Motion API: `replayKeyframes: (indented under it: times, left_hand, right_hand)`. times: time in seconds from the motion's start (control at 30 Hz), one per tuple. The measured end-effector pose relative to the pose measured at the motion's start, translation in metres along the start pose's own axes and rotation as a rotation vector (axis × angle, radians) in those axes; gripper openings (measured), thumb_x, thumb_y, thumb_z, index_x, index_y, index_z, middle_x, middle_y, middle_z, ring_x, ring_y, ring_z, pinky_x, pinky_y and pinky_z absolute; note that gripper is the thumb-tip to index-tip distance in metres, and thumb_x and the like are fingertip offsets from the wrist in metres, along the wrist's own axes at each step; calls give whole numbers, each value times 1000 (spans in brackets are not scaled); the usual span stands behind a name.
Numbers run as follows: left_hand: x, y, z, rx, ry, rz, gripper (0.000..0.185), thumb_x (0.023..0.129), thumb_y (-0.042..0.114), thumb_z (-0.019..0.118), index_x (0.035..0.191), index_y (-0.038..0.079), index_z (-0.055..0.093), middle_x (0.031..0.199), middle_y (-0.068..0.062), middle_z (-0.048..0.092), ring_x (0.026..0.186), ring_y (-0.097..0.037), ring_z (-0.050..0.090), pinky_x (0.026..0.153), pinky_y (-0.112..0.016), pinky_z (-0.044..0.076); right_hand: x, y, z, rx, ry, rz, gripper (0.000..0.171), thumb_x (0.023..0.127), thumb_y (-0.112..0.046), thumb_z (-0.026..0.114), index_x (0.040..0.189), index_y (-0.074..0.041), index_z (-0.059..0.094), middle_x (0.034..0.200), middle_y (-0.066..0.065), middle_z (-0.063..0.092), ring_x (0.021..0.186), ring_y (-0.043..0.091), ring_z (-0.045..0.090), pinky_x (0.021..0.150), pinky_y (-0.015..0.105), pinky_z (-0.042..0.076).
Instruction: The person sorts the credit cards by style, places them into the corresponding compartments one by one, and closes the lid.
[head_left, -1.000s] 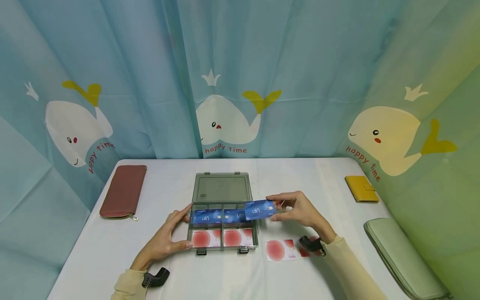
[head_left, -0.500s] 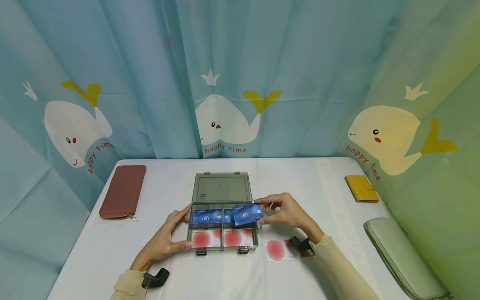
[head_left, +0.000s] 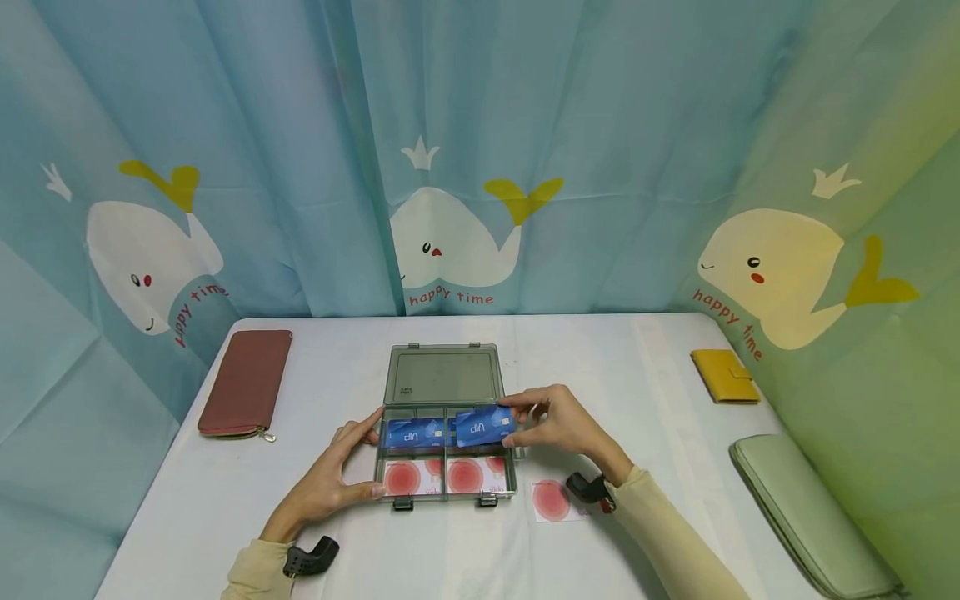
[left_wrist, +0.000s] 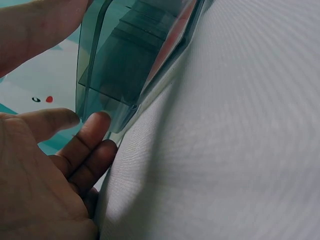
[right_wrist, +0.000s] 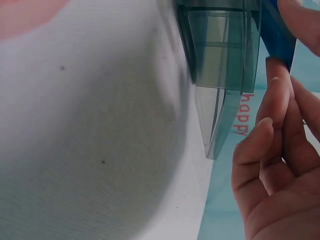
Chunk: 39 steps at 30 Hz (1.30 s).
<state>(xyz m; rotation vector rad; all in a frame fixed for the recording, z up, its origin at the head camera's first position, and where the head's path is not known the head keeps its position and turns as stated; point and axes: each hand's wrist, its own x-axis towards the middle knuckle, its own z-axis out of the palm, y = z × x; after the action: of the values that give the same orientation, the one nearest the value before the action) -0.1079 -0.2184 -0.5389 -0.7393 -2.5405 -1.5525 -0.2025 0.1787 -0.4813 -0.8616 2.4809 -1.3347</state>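
Observation:
A see-through grey-green plastic box (head_left: pixel 446 375) stands with its lid raised on the table. My left hand (head_left: pixel 330 479) holds its left side, thumb at the front corner and fingertips farther back against the wall. Between thumb and fingers my right hand (head_left: pixel 558 427) pinches a blue VIP card (head_left: pixel 483 426) by its right end, tilted over the back right compartment and partly covering another blue card there. One blue VIP card (head_left: pixel 414 433) lies in the back left compartment. The front compartments hold red-and-white cards, one left (head_left: pixel 402 477) and one right (head_left: pixel 467 476).
Right of the box, a red-and-white card (head_left: pixel 551 500) lies on the white tablecloth (head_left: pixel 480 554), partly under the right wrist strap (head_left: pixel 588 487). A brown-red wallet (head_left: pixel 247 383) lies far left, a yellow wallet (head_left: pixel 723 376) and a pale green case (head_left: pixel 813 512) far right.
My right hand has moved left with the blue card, from the box's right edge to over the back right compartment. The left hand stays in place on the box.

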Motion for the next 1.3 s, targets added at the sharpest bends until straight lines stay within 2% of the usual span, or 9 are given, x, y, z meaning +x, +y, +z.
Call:
replayKeyframes:
  times: [0.13, 0.4, 0.73, 1.07, 1.3]
  left_hand:
    - [0, 0, 0, -8, 2, -8, 106, 76, 19, 92, 164, 1, 35, 125, -6, 58, 122, -19, 46, 115, -16, 23]
    - [0, 0, 0, -13, 1, -12, 106, 76, 19, 92, 165, 2, 35, 124, -5, 58, 122, -20, 46, 115, -16, 23]
    - [0, -1, 0, -9, -1, -4, 106, 77, 18, 92, 165, 4, 35, 124, -5, 58, 120, -21, 46, 114, -19, 25]
    - [0, -2, 0, -13, -2, -17, 106, 77, 19, 92, 165, 6, 35, 125, -5, 58, 121, -16, 45, 115, -19, 25]
    - [0, 0, 0, -10, 3, 16, 106, 76, 18, 92, 165, 3, 35, 125, -7, 58, 122, -17, 45, 115, -18, 25]
  right_hand:
    - [3, -2, 2, -17, 24, 9, 55, 72, -22, 100, 122, -7, 80, 90, 2, 76, 83, 21, 66, 72, 30, 56]
    - [9, -4, 10, -64, 13, -17, 55, 70, -26, 101, 119, -11, 82, 89, -1, 74, 83, 26, 66, 67, 27, 53]
    - [13, -6, 14, -123, -12, -45, 55, 71, -25, 101, 120, -10, 81, 94, 3, 72, 82, 21, 65, 67, 24, 51]
    - [7, -13, 12, -176, -44, -63, 63, 73, -26, 100, 129, -7, 76, 100, 4, 70, 82, 18, 64, 66, 24, 54]
    - [-11, -13, -1, -157, 14, -70, 62, 74, -27, 99, 128, -7, 76, 101, 12, 70, 81, 26, 64, 69, 30, 54]
